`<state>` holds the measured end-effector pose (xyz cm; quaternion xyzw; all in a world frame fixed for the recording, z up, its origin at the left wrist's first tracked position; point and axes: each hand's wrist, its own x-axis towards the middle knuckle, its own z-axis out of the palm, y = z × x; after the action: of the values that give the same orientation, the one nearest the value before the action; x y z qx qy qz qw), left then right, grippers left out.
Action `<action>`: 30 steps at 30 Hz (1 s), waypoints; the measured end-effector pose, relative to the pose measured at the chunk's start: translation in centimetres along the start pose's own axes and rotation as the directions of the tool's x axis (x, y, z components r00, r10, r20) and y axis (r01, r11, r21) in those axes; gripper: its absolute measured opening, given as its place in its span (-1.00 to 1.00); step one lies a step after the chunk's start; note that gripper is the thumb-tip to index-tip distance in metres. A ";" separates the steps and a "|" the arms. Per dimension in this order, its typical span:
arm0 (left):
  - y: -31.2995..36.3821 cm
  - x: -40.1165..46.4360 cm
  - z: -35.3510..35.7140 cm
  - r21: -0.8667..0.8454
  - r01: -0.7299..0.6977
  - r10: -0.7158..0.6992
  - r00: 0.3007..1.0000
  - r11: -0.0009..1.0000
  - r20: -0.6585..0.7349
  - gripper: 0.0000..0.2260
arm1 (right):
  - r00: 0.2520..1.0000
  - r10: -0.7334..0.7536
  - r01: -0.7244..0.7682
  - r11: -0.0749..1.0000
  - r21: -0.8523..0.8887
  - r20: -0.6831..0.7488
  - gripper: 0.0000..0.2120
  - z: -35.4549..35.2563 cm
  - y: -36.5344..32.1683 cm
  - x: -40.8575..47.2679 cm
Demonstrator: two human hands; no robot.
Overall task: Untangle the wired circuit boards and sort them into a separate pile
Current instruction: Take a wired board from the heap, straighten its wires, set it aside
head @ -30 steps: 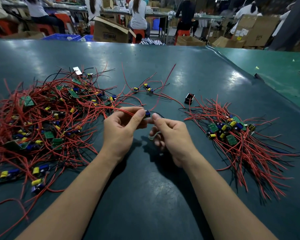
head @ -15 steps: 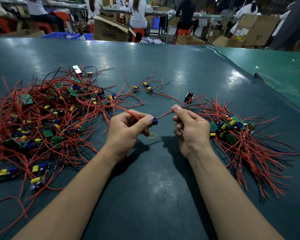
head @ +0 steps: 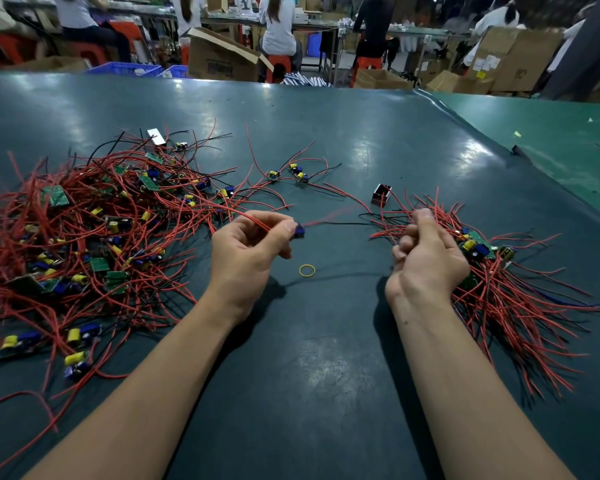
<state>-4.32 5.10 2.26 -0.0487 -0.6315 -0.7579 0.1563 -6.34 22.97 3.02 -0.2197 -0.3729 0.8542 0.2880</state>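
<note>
On the dark green mat (head: 326,133) in front of me there's basically two heaps. Big tangled pile (head: 83,230) on my left, red wires everywhere w/ little green boards, yellow and blue caps mixed in. Sorted pile (head: 492,271) on my right, smaller, wires fanned out toward me and to the right.

My left hand (head: 246,258) is up btwn the piles, thumb and forefinger pinching one small board (head: 299,231) by its blue part, a red wire running back from my fingers into the tangle. From the board, a red wire and a black one stretch across to the right toward the sorted pile; the red one is blurry so can't say exactly where it ends.

My right hand (head: 426,258) sits at the near-left edge of the sorted pile, fingers curled in, thumb up. Looks like it's got wire ends in there but tbh I can't tell what's actually in the grip, fingers cover it.

A yellow rubber band (head: 306,270) lies flat on the mat btwn my hands, touching nothing. Small black-and-red cube-ish part (head: 381,194) stands just behind the sorted pile. A few loose boards (head: 293,173) w/ wires sit further back, middle of the mat. White tag (head: 155,136) at the far edge of the tangle.

Past the mat: cardboard boxes (head: 222,60), ppl seated at benches.
</note>
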 end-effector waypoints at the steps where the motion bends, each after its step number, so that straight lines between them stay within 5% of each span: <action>1: 0.1 0.2 -0.1 -0.070 0.021 -0.023 0.999 0.997 -0.024 -0.90 | 1.000 0.019 -0.018 1.000 0.020 -0.016 -0.80 -0.2 -0.2 0.3; 4: 0.4 0.6 -0.3 -0.361 0.158 -0.162 0.987 0.919 0.020 -0.86 | 0.979 0.188 -0.184 0.982 -0.052 0.078 -0.81 -0.1 0.1 0.2; 7: 0.8 0.3 -0.2 -0.464 0.296 -0.249 0.955 0.835 0.163 -0.81 | 0.877 0.396 -0.312 0.900 -0.305 0.270 -0.87 0.2 1.1 -1.0; 11: 1.1 0.0 -0.2 -0.381 0.366 -0.287 0.925 0.849 0.248 -0.81 | 0.750 0.500 -0.244 0.818 -0.521 0.433 -0.86 0.1 0.9 -1.7; 20: 0.8 -0.6 -0.4 -0.059 0.463 -0.389 0.802 0.885 0.453 -0.77 | 0.501 0.571 -0.094 0.783 -0.615 0.650 -0.67 -0.2 -0.1 -2.6; 26: 0.7 -1.1 -0.2 0.156 0.357 -0.388 0.808 0.921 0.444 -0.68 | 0.598 0.446 -0.046 0.848 -0.528 0.666 -0.73 0.0 -0.1 -2.5; 30: 0.6 -0.6 0.1 -0.015 0.436 -0.395 0.830 0.900 0.394 -0.75 | 0.716 0.347 -0.045 0.888 -0.457 0.605 -0.76 0.2 0.0 -2.1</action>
<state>-3.59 5.20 2.67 -0.0647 -0.6046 -0.7812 -0.1411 -4.87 21.49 3.44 0.0087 -0.5959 0.8029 -0.0135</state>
